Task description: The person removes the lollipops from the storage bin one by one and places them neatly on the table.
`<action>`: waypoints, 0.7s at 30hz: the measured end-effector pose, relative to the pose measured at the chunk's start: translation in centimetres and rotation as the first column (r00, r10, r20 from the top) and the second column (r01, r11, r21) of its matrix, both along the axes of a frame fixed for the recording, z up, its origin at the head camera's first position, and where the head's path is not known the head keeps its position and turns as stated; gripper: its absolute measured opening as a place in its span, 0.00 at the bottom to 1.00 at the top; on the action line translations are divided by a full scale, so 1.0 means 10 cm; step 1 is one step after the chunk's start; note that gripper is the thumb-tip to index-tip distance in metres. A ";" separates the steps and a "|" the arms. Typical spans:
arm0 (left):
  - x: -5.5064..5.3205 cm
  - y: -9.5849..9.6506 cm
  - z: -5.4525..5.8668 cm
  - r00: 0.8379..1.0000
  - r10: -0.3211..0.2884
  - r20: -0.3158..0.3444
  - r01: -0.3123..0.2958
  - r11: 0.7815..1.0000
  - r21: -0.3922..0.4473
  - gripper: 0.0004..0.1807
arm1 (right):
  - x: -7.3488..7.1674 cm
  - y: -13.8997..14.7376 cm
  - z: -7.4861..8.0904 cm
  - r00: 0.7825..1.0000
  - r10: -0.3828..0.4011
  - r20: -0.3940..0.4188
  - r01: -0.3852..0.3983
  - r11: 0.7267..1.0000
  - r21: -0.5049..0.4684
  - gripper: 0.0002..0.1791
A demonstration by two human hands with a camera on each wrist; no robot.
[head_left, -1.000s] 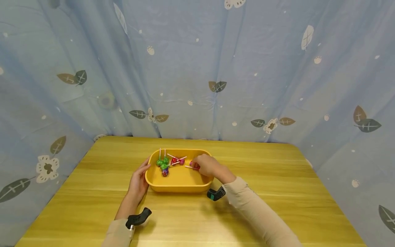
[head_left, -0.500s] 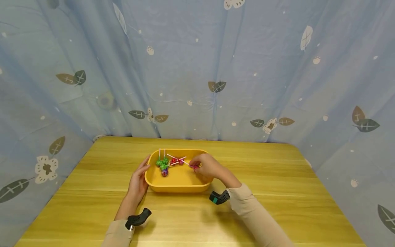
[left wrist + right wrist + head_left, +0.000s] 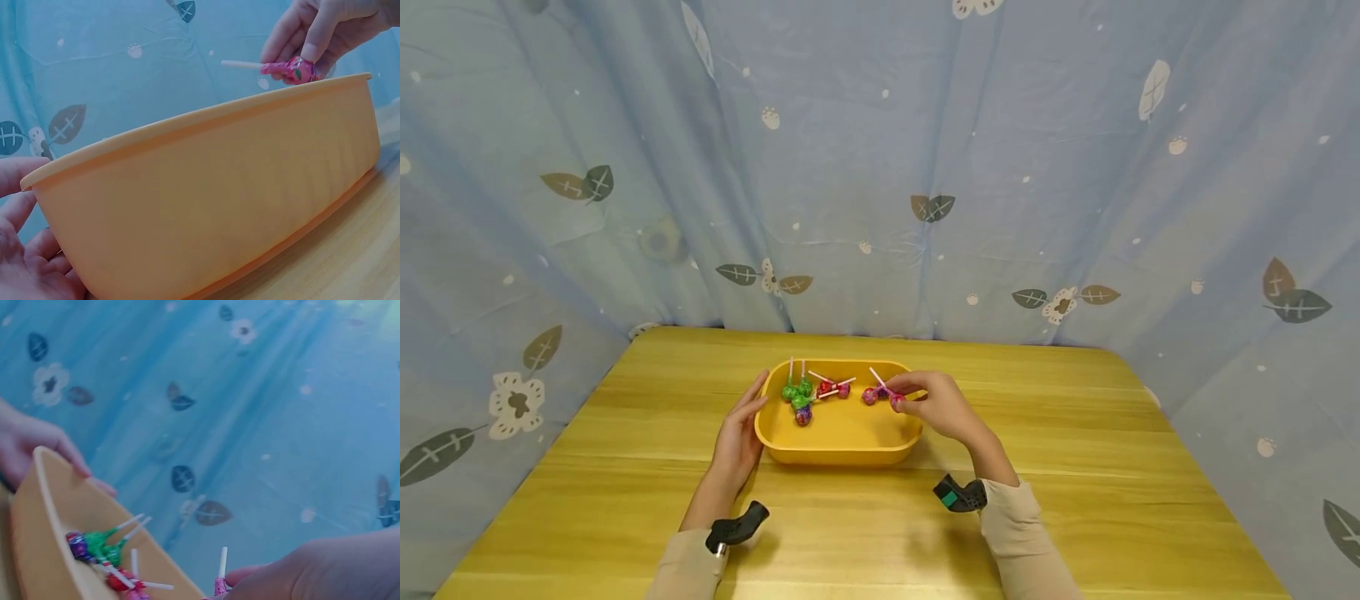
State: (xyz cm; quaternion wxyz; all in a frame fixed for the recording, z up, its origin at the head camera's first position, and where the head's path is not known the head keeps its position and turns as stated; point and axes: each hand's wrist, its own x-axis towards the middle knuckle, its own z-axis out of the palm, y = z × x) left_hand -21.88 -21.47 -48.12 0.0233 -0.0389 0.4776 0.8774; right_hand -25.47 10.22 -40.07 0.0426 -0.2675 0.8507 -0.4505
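Note:
At the left end of a yellow plastic bin [image 3: 838,457], my left hand [image 3: 737,442] grips the rim. The left wrist view shows its top digit over the rim and other fingers bent against the outer wall. My right hand [image 3: 942,407] pinches a pink-wrapped lollipop [image 3: 299,70] by its round head at the bin's right end. Its white stick points left in the left wrist view. Just left of those fingertips sit a pink lollipop [image 3: 869,397] and a dark purple wrapper [image 3: 882,390], partly overlapped by the held one.
Green lollipops [image 3: 797,391] lie in the bin's left part with a purple one [image 3: 803,415] in front. Red lollipops [image 3: 826,388] are grouped at the back middle. The bin stands on a wooden table [image 3: 1037,433], with a patterned blue curtain [image 3: 880,167] behind.
My right hand has drawn back right and up from inside the bin with the pink lollipop, uncovering the pink and purple wrappers beside it. My left hand stays on the rim.

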 end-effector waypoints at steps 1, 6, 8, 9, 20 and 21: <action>0.00 0.00 0.00 1.000 0.000 0.000 0.000 1.000 0.001 0.30 | 0.01 0.03 0.00 1.000 -0.011 0.007 0.011 1.000 -0.020 0.16; 0.01 -0.01 0.01 1.000 -0.001 0.002 0.001 1.000 -0.001 0.30 | 0.05 0.12 0.00 0.998 -0.052 0.019 0.053 0.995 -0.089 0.16; 0.01 -0.02 0.01 1.000 0.002 0.007 -0.002 1.000 0.002 0.30 | 0.05 0.15 0.00 0.997 -0.077 0.023 0.079 0.992 -0.094 0.16; 0.01 -0.02 0.01 1.000 0.002 0.009 -0.002 1.000 0.002 0.30 | 0.05 0.17 0.00 0.995 -0.091 0.027 0.093 0.991 -0.095 0.16; 0.00 -0.01 0.02 1.000 0.002 0.016 -0.002 1.000 -0.012 0.29 | -0.04 0.46 -0.09 0.979 -0.192 0.069 0.199 0.974 -0.109 0.18; 0.00 -0.01 0.02 1.000 0.001 0.016 -0.001 1.000 -0.014 0.29 | -0.05 0.48 -0.12 0.976 -0.202 0.084 0.210 0.971 -0.109 0.18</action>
